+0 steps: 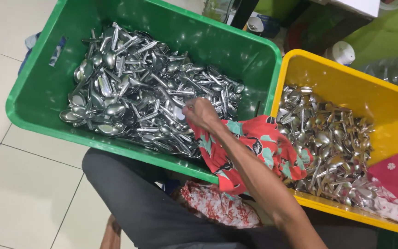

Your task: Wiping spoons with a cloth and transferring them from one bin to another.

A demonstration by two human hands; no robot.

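Note:
My right hand [202, 113] reaches from the lower right into a green plastic bin [42, 87]. The bin holds a heap of steel spoons [134, 87]. My fingers are curled down onto the spoons near the middle of the heap and appear closed on one. A red floral cloth [259, 147] lies under my wrist and forearm. It drapes over the near rims of the green bin and of a yellow bin [383, 97]. The yellow bin on the right also holds a pile of spoons [332, 143]. My left hand is out of view.
My lap in dark trousers [134, 203] is below the bins, with a red and white patterned cloth [217, 205] on it. A pink cloth [395, 177] lies in the yellow bin's right corner. White floor tiles [19, 184] lie to the left. Bottles [395, 71] and clutter stand behind the yellow bin.

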